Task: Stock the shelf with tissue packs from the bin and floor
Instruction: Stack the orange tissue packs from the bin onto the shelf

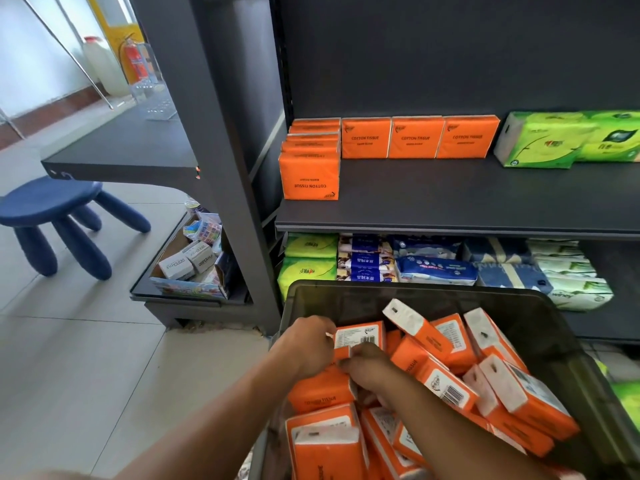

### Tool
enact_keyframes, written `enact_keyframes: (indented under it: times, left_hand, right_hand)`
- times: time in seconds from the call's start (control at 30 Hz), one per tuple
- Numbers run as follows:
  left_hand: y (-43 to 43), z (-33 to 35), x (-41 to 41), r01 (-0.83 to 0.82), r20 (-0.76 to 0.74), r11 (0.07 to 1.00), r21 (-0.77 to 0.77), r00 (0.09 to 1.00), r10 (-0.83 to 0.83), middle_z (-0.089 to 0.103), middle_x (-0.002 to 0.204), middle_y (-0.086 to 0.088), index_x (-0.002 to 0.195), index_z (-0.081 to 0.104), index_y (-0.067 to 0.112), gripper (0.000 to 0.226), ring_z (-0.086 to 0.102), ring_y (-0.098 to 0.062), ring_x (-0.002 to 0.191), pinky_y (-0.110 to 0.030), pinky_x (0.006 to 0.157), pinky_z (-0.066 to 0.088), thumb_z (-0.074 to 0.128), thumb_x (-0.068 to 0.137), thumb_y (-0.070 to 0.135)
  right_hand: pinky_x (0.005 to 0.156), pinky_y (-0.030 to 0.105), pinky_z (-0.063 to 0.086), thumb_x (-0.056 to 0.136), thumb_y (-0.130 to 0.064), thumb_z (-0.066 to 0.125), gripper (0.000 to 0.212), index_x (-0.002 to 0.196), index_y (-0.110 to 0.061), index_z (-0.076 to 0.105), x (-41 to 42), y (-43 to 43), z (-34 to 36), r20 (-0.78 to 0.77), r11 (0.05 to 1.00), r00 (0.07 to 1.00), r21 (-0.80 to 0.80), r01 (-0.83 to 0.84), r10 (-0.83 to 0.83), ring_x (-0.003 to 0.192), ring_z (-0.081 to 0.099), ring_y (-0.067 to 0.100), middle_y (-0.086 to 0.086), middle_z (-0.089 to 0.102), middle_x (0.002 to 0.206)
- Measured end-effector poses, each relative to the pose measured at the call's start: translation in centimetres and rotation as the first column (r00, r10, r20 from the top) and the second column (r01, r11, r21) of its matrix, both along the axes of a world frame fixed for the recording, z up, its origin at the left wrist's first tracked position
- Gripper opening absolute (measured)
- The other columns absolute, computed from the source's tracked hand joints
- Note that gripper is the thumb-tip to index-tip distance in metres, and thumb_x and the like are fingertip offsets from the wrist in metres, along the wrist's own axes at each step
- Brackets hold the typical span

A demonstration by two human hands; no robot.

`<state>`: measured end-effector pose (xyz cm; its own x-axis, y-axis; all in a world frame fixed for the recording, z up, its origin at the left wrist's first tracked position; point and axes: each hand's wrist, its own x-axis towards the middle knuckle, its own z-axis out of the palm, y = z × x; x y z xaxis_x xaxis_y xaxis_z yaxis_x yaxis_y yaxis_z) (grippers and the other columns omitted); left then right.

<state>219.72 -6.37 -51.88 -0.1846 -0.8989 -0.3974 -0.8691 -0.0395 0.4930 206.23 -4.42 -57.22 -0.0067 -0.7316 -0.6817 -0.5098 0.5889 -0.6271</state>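
A dark bin [346,296] stands in front of the shelving, filled with several orange tissue packs lying at all angles. Both hands meet over its left part on one orange pack [362,337] with a barcode label. My left hand [308,344] grips the pack's left end. My right hand [370,370] holds its lower edge with curled fingers. On the dark shelf [450,202] above, orange packs [415,137] stand in a row at the back, with a further stack [310,168] running forward at the left end.
Green tissue packs [568,140] sit at the shelf's right. The lower shelf holds green, blue and white packs [436,270]. To the left stand a blue stool [55,209], a dark counter [121,147] and a cardboard box of small goods [194,265]. The floor is tiled.
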Motion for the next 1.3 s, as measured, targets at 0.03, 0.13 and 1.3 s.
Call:
enact_keyframes:
  times: [0.03,0.13,1.3]
  left_hand:
    - [0.0,0.0,0.1,-0.014,-0.001,1.0,-0.004,1.0,0.014,0.069,0.115,0.0,0.117,0.066,0.028,0.033,0.066,-0.017,0.096,-0.034,0.086,0.057,0.047,0.093,0.016]
    - [-0.3,0.6,0.2,-0.099,-0.019,0.994,-0.047,0.995,0.098,0.064,0.127,-0.003,0.132,0.06,0.02,0.044,0.062,-0.019,0.111,-0.027,0.092,0.051,0.045,0.092,0.007]
    - [-0.7,13.9,1.0,-0.399,-0.668,0.916,-0.051,0.695,0.265,0.065,0.111,0.003,0.113,0.053,0.022,0.022,0.062,-0.015,0.103,-0.034,0.084,0.051,0.053,0.097,0.006]
  right_hand:
    - [0.074,0.035,0.058,0.097,-0.025,0.055,0.006,0.1,-0.02,0.056,-0.2,0.1,0.1,0.014,1.0,1.0,-0.016,0.01,-0.01,0.074,0.068,0.023,0.017,0.073,0.084]
    - [0.072,0.041,0.06,0.094,-0.024,0.062,0.024,0.114,-0.03,0.053,-1.5,0.1,1.0,0.089,0.993,0.994,-0.094,0.066,-0.058,0.087,0.068,0.022,0.006,0.07,0.102]
    - [0.073,0.019,0.052,0.098,-0.015,0.059,0.047,0.138,-0.034,0.043,-5.4,-3.6,18.8,0.396,0.706,0.918,-0.647,0.288,-0.011,0.106,0.06,0.005,-0.014,0.057,0.128]
